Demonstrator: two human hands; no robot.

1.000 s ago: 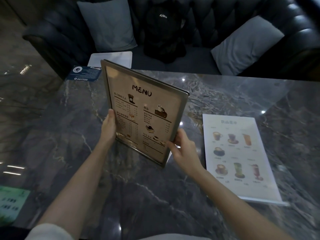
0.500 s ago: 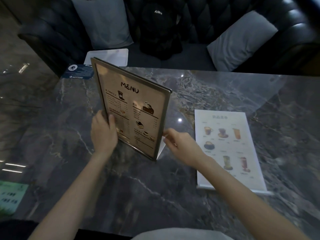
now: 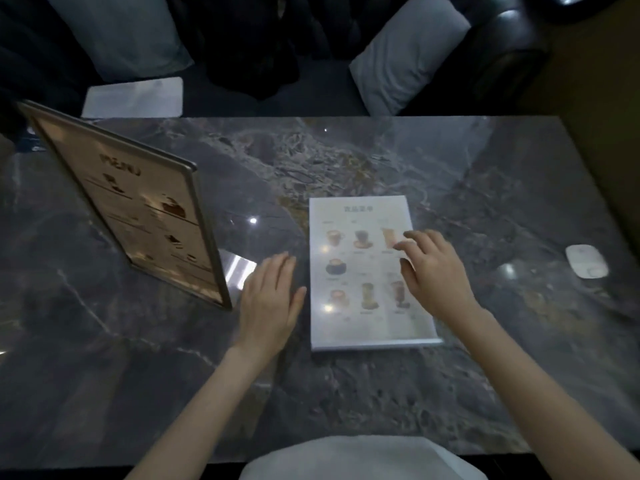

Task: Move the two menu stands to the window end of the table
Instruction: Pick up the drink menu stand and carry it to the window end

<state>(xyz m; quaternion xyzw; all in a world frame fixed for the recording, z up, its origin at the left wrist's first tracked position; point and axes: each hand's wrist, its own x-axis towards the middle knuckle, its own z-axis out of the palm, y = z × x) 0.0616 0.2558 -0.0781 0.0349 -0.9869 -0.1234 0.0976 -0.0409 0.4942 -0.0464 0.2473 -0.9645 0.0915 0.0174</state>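
Fingers (image 3: 420,242) of the right hand (image 3: 434,273) are seen spread and slightly curled over the flat white laminated drinks menu stand (image 3: 363,271), with nothing gripped; whether the tips touch its surface cannot be told. Fingers (image 3: 277,268) of the left hand (image 3: 270,299) are extended flat and close together, palm down, just beside the left edge of the same white stand, and nothing is held.

The white stand is lying face up on the dark grey veined marble counter (image 3: 346,393), near the middle, its clear base edge toward the person. The upright brown "MENU" stand with a metal-coloured frame (image 3: 138,216) is standing on the counter to the left, turned at an angle, its near corner just beside the left hand; contact cannot be confirmed.

A small white rounded device (image 3: 587,260) is noted on the counter at far right, well apart from both stands. Beyond the counter, a dark tufted sofa (image 3: 512,39) with a pale grey cushion (image 3: 405,53) is recorded.
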